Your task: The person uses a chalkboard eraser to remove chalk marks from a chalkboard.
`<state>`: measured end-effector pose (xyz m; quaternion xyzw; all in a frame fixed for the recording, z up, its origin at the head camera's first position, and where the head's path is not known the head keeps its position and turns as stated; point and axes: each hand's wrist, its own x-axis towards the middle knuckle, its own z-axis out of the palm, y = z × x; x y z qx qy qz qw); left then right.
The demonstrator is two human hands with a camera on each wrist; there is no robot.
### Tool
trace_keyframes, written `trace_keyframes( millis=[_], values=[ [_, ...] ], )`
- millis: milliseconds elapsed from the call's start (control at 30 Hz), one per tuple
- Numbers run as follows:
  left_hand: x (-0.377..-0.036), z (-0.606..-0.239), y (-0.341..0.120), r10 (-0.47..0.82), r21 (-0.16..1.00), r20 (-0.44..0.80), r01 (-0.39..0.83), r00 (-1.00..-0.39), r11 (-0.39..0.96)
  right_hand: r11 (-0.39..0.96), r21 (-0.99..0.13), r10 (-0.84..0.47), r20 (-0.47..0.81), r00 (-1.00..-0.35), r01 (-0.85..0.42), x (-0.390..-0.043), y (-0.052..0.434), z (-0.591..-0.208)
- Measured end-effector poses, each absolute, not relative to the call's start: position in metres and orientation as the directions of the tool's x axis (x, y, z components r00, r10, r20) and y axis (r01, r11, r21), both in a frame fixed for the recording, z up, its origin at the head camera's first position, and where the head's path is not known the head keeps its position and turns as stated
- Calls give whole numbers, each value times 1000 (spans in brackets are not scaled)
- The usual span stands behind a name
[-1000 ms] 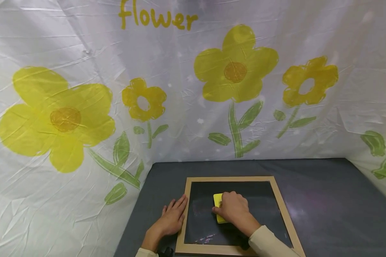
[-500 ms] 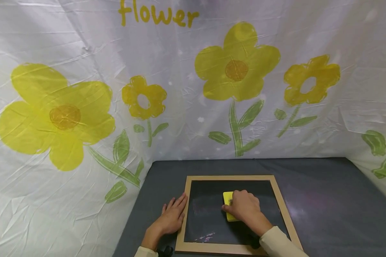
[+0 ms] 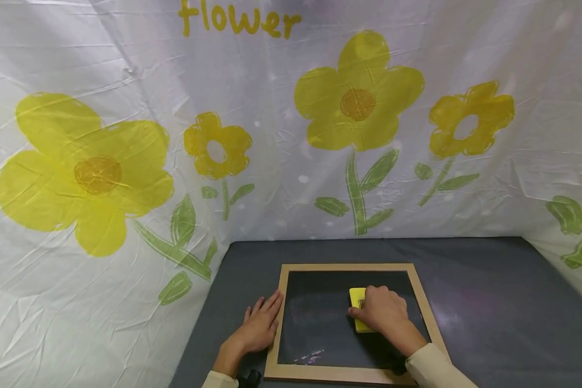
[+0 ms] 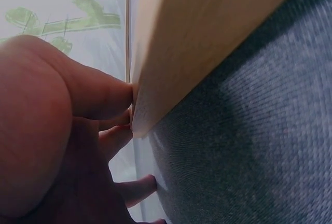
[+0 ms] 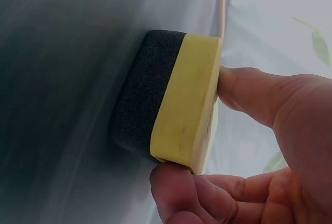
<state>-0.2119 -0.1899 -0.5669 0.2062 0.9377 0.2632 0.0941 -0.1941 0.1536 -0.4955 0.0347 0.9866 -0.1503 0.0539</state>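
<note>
Mid-wipe: right hand (image 3: pixel 383 310) fingers clamping yellow eraser (image 3: pixel 357 310) on chalkboard (image 3: pixel 320 323); left hand (image 3: pixel 259 328) flat, bracing frame. Next: reach chalk smudge (image 3: pixel 309 357) near lower edge.

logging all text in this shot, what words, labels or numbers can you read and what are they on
"flower" in yellow letters on the white flowered backdrop sheet, top centre of the head view.
A small dark printed label on the top of the yellow eraser under the right hand: too small to read.
Faint pinkish chalk marks at the near edge of the chalkboard: smudged, not readable.
Nothing readable in the wrist views.
</note>
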Motion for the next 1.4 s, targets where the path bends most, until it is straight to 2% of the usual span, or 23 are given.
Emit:
trace_keyframes(
  millis=[167,400,567,1133,1400],
  values=[
    [-206,-551,-185,423,532,-99,312,-901,788,954,-287,61,-111,-992,90,-192,168,-496],
    [-204,-555,-187,433,520,-33,354,-901,777,959,-270,62,-104,-993,88,-191,188,-495],
    [-203,-549,-184,422,532,-62,328,-905,781,953,-274,96,-131,-987,129,-189,204,-494],
    [-216,-584,-191,416,511,-35,341,-909,789,941,-279,139,-201,-970,193,-183,246,-491],
    [-211,-568,-188,427,511,-40,349,-903,785,935,-289,146,-221,-964,207,-181,258,-488]
  ],
)
